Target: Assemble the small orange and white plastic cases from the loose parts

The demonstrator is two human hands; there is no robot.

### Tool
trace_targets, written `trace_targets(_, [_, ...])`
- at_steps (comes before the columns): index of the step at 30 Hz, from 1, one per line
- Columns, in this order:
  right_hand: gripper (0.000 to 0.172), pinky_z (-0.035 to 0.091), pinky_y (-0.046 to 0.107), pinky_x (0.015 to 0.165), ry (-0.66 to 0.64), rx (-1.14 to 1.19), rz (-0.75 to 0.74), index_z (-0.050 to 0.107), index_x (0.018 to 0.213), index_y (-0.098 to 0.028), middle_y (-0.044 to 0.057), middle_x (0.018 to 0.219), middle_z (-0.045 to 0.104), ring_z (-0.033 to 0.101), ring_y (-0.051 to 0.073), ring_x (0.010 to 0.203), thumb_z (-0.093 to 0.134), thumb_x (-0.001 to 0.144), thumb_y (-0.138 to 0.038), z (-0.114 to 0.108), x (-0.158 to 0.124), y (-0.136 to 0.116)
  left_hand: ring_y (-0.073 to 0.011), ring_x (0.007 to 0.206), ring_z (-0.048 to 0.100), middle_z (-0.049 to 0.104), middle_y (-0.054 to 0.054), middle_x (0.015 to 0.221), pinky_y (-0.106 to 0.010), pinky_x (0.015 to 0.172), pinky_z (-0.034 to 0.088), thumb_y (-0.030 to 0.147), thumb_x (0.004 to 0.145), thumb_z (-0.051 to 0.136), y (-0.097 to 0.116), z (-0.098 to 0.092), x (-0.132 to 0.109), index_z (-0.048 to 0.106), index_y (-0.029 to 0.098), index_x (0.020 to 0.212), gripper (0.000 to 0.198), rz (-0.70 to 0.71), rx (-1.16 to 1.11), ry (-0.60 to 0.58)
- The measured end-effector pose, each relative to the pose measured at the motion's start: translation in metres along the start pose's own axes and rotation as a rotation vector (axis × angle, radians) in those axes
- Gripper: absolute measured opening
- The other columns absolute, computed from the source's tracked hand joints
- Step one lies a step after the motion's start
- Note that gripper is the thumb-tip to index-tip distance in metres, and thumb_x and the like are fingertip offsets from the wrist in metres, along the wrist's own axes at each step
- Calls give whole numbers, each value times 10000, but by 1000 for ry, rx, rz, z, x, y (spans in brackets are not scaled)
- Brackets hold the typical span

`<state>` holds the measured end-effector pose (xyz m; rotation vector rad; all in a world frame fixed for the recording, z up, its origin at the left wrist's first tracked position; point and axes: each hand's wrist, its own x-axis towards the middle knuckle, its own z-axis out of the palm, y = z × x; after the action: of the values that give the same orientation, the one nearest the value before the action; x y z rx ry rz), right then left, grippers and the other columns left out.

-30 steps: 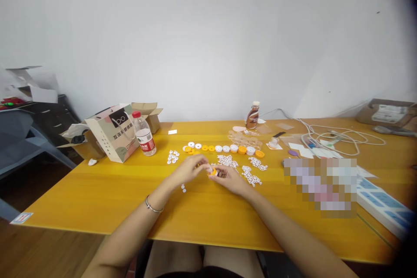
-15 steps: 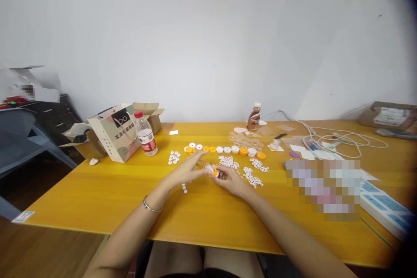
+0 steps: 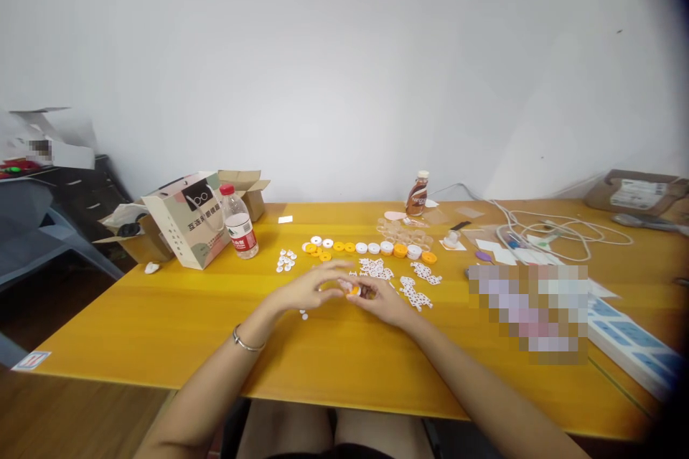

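My right hand (image 3: 384, 301) is closed around a small clear plastic container with an orange cap (image 3: 352, 290), held just above the table. Its fingers partly cover the container, so the whole shape is hidden. My left hand (image 3: 301, 290) is close beside it on the left, fingers stretched out and slightly blurred; the thumb tip is near the container. Behind the hands runs a row of white and orange round caps (image 3: 361, 248). Perforated white plastic pieces (image 3: 415, 292) lie to the right of my right hand. Small white parts (image 3: 286, 259) are grouped beyond my left hand.
A water bottle (image 3: 238, 224) and a paper bag (image 3: 186, 222) stand at the left. Clear cups (image 3: 403, 233) and a brown drink bottle (image 3: 416, 195) are at the back. White cables (image 3: 538, 222) and a blue-and-white box (image 3: 627, 337) occupy the right side.
The container has tilted and dropped slightly in my right hand. My left hand has shifted a little to the left and down, its fingers lying flatter.
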<state>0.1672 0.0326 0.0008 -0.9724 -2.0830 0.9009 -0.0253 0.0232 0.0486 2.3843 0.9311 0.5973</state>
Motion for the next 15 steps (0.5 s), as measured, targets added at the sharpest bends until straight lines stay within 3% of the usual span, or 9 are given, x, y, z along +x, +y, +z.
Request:
trace_targets(2, [297, 321, 209, 504, 22, -1, 3, 608, 951, -181, -10, 637, 525, 412, 101, 543, 527, 741, -375, 0, 0, 1, -189, 1045, 466, 508, -81, 1120, -313, 898, 351, 407, 772, 504, 0, -1, -1, 458, 227, 1148, 419, -25, 5, 60])
trace_targets(4, [291, 327, 209, 509, 12, -2, -2, 609, 949, -180, -9, 645, 527, 416, 101, 547, 529, 740, -368, 0, 0, 2, -183, 970, 511, 544, -80, 1054, -313, 855, 384, 432, 798, 448, 0, -2, -1, 482, 210, 1111, 385, -93, 5, 103])
trace_targets(8, [276, 334, 213, 510, -7, -7, -19, 616, 930, -186, -4, 645, 533, 424, 106, 553, 512, 752, -371, 2, 1, 1, -169, 977, 507, 516, -75, 1116, -289, 861, 383, 415, 792, 469, -1, 0, -1, 501, 222, 1083, 351, -25, 1, 65])
trace_targets(12, [270, 351, 223, 520, 28, -25, -42, 619, 933, -196, 8, 665, 540, 430, 117, 567, 508, 757, -369, 0, -1, -3, -136, 733, 560, 608, -47, 861, -244, 672, 439, 423, 811, 427, -2, 7, 1, 532, 172, 965, 313, -144, 3, 132])
trace_targets(15, [265, 372, 237, 556, 34, -44, -100, 620, 951, -212, 19, 726, 571, 451, 132, 616, 520, 753, -357, -4, -4, -4, -121, 697, 553, 614, -34, 801, -221, 658, 431, 383, 815, 435, 3, 13, 0, 538, 159, 902, 262, -72, 19, 147])
